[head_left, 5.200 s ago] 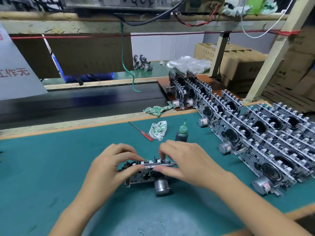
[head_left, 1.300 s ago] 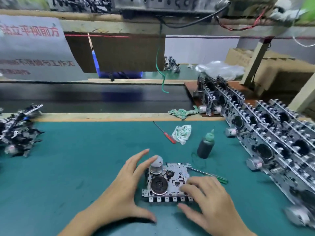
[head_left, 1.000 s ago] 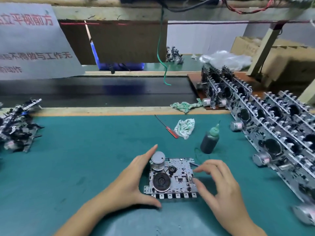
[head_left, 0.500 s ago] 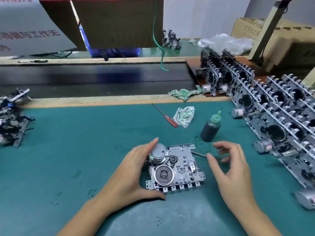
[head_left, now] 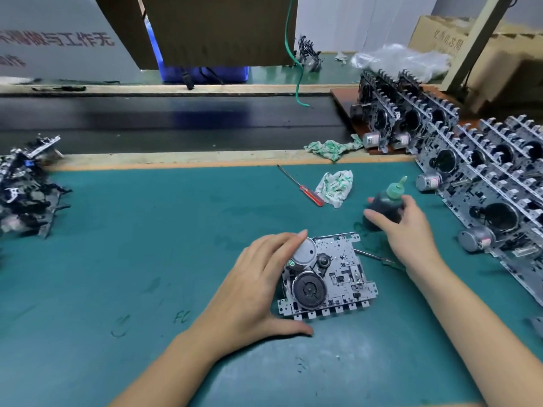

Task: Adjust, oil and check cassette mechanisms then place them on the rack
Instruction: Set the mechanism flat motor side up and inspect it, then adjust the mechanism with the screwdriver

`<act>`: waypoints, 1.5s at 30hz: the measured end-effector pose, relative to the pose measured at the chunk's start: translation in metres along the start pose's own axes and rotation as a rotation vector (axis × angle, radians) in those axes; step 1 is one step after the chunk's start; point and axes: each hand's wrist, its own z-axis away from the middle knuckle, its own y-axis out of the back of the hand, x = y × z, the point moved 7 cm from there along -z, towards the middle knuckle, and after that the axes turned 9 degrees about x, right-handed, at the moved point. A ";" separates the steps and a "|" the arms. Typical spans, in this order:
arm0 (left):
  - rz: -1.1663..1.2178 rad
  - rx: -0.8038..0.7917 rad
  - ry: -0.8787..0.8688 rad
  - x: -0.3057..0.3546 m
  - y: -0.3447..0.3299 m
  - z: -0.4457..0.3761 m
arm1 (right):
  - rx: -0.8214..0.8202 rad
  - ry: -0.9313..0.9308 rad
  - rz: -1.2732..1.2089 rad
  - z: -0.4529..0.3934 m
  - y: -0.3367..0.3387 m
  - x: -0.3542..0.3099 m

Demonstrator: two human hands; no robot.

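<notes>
A cassette mechanism (head_left: 338, 274) lies flat on the green mat, flywheel and silver motor facing up. My left hand (head_left: 258, 283) grips its left side, index finger over the motor and thumb at the near corner. My right hand (head_left: 408, 230) has its fingers curled around a dark oil bottle (head_left: 385, 207) with a green nozzle, just beyond the mechanism. Rows of finished mechanisms stand upright on the rack (head_left: 484, 177) at the right.
A green-handled screwdriver (head_left: 373, 257) lies under my right wrist. A red-handled screwdriver (head_left: 305, 189) and a crumpled rag (head_left: 336, 186) lie farther back. A pile of mechanisms (head_left: 26, 189) sits at the left edge. A dark conveyor belt (head_left: 176, 121) runs behind the mat.
My right hand left the mechanism's right edge, moved up and right, and closed round the oil bottle. My left hand kept hold of the mechanism, which now lies flat.
</notes>
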 end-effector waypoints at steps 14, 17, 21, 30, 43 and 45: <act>-0.035 -0.025 0.079 -0.009 -0.005 0.000 | -0.025 0.009 -0.937 0.116 0.005 -0.065; -0.065 -0.038 0.094 -0.011 -0.007 0.001 | 0.057 -0.116 -0.913 0.126 -0.012 -0.048; -0.056 -0.051 0.101 -0.011 -0.008 0.001 | 0.063 -0.096 -0.736 0.129 -0.028 -0.043; -0.073 -0.060 0.096 -0.010 -0.008 0.002 | 0.060 -0.060 -0.674 0.128 -0.031 -0.043; -0.074 -0.064 0.100 -0.009 -0.008 0.002 | 0.093 -0.005 -0.639 0.130 -0.029 -0.039; -0.076 -0.063 0.100 -0.009 -0.008 0.002 | 0.111 0.001 -0.621 0.131 -0.028 -0.040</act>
